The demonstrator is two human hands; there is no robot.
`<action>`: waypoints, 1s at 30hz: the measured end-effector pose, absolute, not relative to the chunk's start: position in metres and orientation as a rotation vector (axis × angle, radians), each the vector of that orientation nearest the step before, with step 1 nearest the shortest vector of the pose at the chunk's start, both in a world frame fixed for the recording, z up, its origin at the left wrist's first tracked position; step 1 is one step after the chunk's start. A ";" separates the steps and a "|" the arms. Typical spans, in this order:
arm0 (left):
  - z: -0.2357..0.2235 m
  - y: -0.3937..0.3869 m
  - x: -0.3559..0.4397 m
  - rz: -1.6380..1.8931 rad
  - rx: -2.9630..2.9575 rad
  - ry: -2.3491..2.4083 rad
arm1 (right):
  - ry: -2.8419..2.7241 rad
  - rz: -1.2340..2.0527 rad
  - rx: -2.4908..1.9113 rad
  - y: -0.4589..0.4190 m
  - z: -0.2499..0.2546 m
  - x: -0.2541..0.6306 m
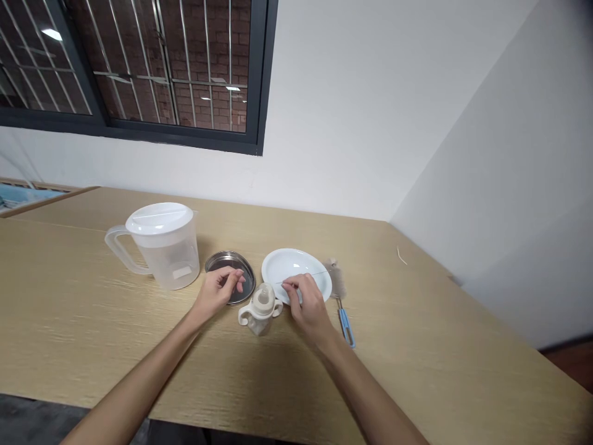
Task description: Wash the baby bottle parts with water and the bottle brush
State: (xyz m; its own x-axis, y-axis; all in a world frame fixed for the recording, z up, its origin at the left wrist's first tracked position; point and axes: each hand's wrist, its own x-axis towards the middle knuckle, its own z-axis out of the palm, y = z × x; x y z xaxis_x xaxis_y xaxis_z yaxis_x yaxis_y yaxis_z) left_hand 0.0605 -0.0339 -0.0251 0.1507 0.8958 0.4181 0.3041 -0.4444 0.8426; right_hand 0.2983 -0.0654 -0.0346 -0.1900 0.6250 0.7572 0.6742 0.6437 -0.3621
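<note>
My right hand (306,303) pinches a thin, pale wire-like rod (319,273) over the white oval dish (273,261). The rod is too fine to name. My left hand (221,289) hovers over the round metal dish (225,256), thumb and fingers pressed together; anything in them cannot be made out. Between both hands stands a small baby bottle (263,308) with two cream handles and a clear teat-shaped top. Just right of the white dish lies a bottle brush (343,318) with a blue handle and greyish bristles.
A clear plastic pitcher (169,256) with a white lid stands on the left, its handle pointing left. A thin pale strip (401,255) lies on the wooden table (440,346) at the right. White walls (352,123) and a barred window (171,68) rise behind.
</note>
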 end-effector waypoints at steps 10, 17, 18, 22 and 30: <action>-0.024 -0.036 0.058 1.290 1.762 1.118 | -1.910 0.005 -1.075 -0.065 -0.035 0.300; -0.024 -0.037 0.057 1.339 1.747 1.274 | -1.919 -0.077 -1.134 -0.064 -0.037 0.301; -0.024 -0.036 0.057 1.346 1.740 1.272 | -1.911 -0.109 -1.138 -0.064 -0.038 0.301; -0.025 -0.033 0.057 1.362 1.743 1.240 | -1.883 -0.179 -1.136 -0.063 -0.040 0.304; -0.028 -0.033 0.061 1.362 1.757 1.096 | -1.813 -0.055 -1.069 -0.064 -0.034 0.300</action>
